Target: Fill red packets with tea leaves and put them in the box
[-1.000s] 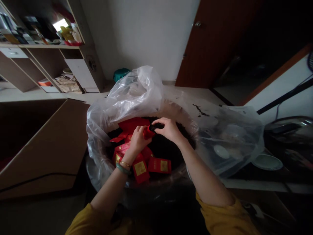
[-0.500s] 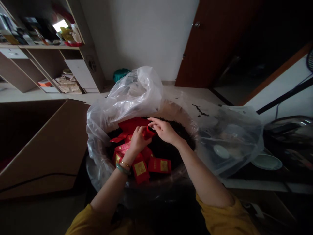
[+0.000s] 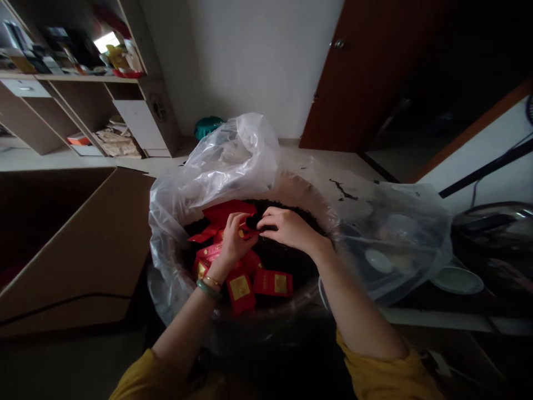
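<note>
My left hand [image 3: 236, 239] is closed around a small red packet [image 3: 249, 223], whose dark mouth faces my right hand. At that mouth, the bent fingers of my right hand [image 3: 285, 226] are closed on a pinch of dark stuff that looks like loose tea leaves. Both hands are above a wide round tub [image 3: 302, 191] lined with clear plastic. Dark loose tea leaves [image 3: 291, 256] fill it. Several red packets with gold labels [image 3: 240, 288] lie on the leaves below my left hand. A larger flat red piece [image 3: 225, 211] lies behind them.
An open cardboard box [image 3: 83, 239] stands at the left. The plastic liner [image 3: 237, 150] bunches up behind the tub. More clear plastic [image 3: 400, 239] spreads to the right, near a pale dish [image 3: 457, 279]. Shelves [image 3: 91, 80] and a brown door [image 3: 328, 83] are at the back.
My right hand's fingers, stretched out over the packet's mouth before, are now bent and closed at it, with dark stuff between them. The packet's mouth has turned towards the right hand.
</note>
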Available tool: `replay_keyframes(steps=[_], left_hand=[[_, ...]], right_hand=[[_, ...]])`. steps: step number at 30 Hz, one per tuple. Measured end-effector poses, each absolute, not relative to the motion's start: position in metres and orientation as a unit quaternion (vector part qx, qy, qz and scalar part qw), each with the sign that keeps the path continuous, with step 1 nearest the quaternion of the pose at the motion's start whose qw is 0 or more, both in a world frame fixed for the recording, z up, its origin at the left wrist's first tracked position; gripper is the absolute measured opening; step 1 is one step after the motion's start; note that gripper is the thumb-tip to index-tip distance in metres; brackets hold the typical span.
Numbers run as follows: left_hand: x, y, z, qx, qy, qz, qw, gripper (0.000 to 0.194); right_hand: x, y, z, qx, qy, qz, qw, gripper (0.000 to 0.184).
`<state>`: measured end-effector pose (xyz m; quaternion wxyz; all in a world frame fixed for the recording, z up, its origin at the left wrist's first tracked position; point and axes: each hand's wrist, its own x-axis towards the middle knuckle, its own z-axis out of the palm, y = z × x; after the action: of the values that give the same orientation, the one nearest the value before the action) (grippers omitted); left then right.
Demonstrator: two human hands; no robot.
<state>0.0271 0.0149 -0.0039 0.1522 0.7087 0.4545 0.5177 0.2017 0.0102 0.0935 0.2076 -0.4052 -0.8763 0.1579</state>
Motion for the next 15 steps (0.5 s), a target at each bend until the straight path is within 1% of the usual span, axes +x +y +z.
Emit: replay_keyframes(steps=[2, 4, 6, 9, 12, 15], left_hand=[[0.027, 0.016, -0.005, 0.706, 0.45, 0.517, 0.179, 0.053], [0.028, 0.018, -0.007, 0.704, 0.435, 0.514, 0.225, 0.06], [0.03, 0.019, -0.008, 0.706, 0.419, 0.499, 0.278, 0.061], [0.033, 0.018, -0.007, 0.711, 0.428, 0.447, 0.334, 0.048], [0.034, 0.017, -0.004, 0.708, 0.44, 0.42, 0.36, 0.032], [0.034, 0.015, 0.0, 0.686, 0.433, 0.437, 0.389, 0.027]], right_hand=[[0.199, 0.012, 0.089, -0.412, -0.867, 0.135, 0.244, 0.009], [0.196, 0.016, 0.083, -0.421, -0.851, 0.113, 0.292, 0.008], [0.193, 0.02, 0.077, -0.432, -0.831, 0.092, 0.337, 0.009], [0.19, 0.023, 0.071, -0.457, -0.805, 0.072, 0.371, 0.012], [0.191, 0.025, 0.071, -0.492, -0.783, 0.073, 0.374, 0.019], [0.197, 0.028, 0.072, -0.502, -0.78, 0.077, 0.365, 0.02]])
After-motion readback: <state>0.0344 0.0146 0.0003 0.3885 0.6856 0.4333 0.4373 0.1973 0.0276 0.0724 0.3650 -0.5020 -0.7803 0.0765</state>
